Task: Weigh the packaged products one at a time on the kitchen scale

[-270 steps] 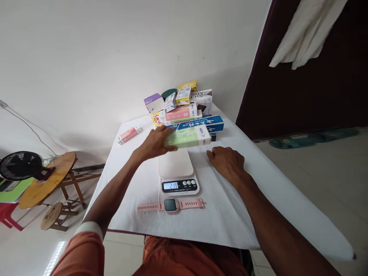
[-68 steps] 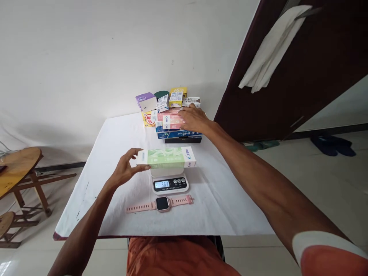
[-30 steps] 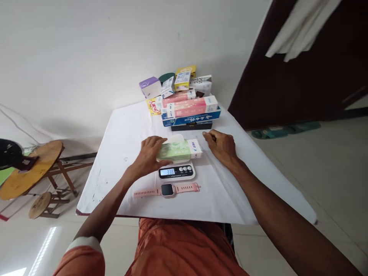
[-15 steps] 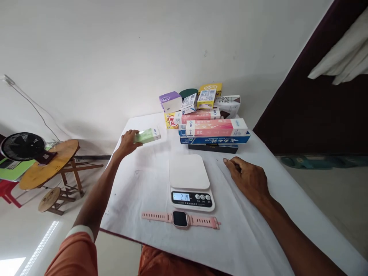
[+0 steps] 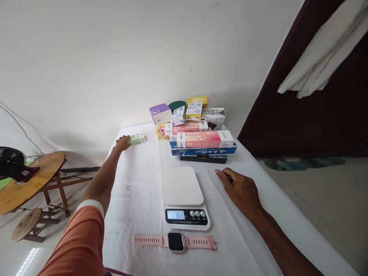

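At the far left of the table, my left hand grips one end of a small green and white box. My right hand rests on the white cloth with its fingers curled in, right of the scale; nothing shows in it. Between the hands sits a white digital kitchen scale with a bare top plate; its lit display seems to read 363. A pink smartwatch lies stretched flat in front of the scale.
Behind the scale is a pile of boxes: pink cartons, a blue toothpaste box, a black box, a purple box and yellow boxes. A wooden table with a fan stands left. Slippers lie on the floor.
My left hand has carried the green and white box farther left and back, down toward the table. The scale's reading changed from about 219 to 363. The camera view has shifted slightly.
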Action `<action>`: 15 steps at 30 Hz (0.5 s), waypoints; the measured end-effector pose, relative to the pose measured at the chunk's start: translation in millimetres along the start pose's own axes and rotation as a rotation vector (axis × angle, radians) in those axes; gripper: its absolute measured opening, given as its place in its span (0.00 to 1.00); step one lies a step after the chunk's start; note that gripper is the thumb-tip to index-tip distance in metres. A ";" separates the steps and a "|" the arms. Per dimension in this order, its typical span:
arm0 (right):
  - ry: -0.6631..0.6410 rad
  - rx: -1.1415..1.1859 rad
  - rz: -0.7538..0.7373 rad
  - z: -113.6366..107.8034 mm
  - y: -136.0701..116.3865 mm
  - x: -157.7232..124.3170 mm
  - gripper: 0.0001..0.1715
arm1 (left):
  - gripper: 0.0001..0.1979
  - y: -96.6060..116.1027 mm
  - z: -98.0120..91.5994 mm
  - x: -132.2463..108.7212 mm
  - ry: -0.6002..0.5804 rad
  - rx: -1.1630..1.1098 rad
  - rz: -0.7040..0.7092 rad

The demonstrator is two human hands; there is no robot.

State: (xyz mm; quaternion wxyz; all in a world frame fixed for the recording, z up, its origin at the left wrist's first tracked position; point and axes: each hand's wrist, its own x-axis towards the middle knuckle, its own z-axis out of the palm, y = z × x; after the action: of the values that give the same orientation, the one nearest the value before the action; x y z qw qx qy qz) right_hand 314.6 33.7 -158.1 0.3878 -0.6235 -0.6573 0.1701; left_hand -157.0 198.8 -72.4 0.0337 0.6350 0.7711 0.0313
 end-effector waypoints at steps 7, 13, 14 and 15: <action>-0.029 -0.083 0.009 2.9 -1.1 1.7 0.23 | 0.33 69.9 -21.7 -38.3 0.283 -0.173 0.312; -0.027 -0.083 -0.012 4.3 0.5 0.8 0.22 | 0.26 198.9 -17.7 -91.5 0.257 -0.238 0.846; -0.025 -0.084 -0.012 4.2 0.6 0.6 0.22 | 0.27 216.4 -14.5 -95.2 0.223 -0.197 0.871; -0.024 -0.089 -0.009 4.1 0.5 0.4 0.22 | 0.27 231.5 -11.2 -97.3 0.187 -0.154 0.875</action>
State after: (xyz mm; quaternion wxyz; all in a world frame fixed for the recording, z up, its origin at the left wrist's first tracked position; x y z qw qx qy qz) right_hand 312.0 35.2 -161.0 0.3525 -0.6348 -0.6718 0.1466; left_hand 86.8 147.5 -39.0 -0.0052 0.8913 0.4252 0.1570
